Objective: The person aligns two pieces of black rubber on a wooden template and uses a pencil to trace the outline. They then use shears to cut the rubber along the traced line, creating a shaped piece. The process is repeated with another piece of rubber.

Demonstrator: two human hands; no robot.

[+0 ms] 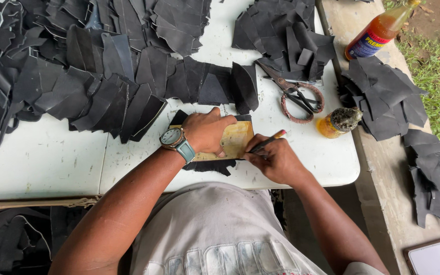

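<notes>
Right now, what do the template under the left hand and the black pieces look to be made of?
Template: probably stiff card or thin board, tan, matte, scuffed and flat. Black pieces: likely leather or a synthetic lookalike, limp with curling edges and a dull sheen. Left hand presses the template.

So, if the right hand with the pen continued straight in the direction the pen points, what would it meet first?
The right hand aims its pen up and rightward. Beyond the tip lies bare white table, then probably the scissors, though the exact line is uncertain.
</notes>
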